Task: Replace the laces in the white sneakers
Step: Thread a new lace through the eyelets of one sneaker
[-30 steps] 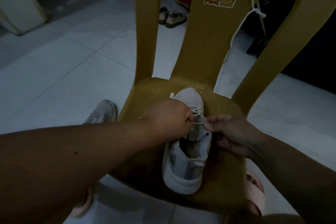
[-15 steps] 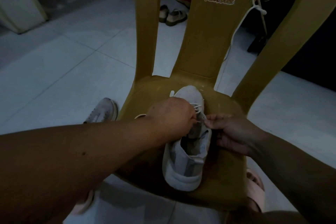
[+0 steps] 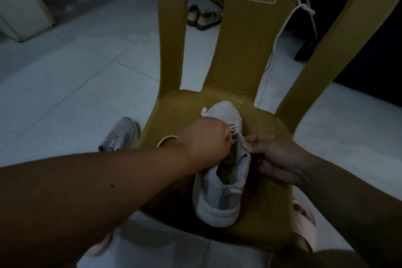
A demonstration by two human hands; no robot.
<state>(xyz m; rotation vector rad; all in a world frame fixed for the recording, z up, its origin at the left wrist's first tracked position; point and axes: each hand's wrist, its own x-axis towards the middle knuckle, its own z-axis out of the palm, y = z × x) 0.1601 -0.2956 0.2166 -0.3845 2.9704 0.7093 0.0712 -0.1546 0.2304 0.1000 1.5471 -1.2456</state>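
Yellow chair seat (image 3: 268, 202) bears white sneaker (image 3: 217, 204); left hand (image 3: 206, 143), right hand (image 3: 277, 159) fingers pinching lace (image 3: 234, 128).

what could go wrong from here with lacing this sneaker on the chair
1. The light is dim and the left hand covers the eyelets, so the lace could skip a hole or cross wrongly.
2. Both hands seem to pinch only the lace, so a hard pull from the right hand might drag the sneaker along the chair seat.
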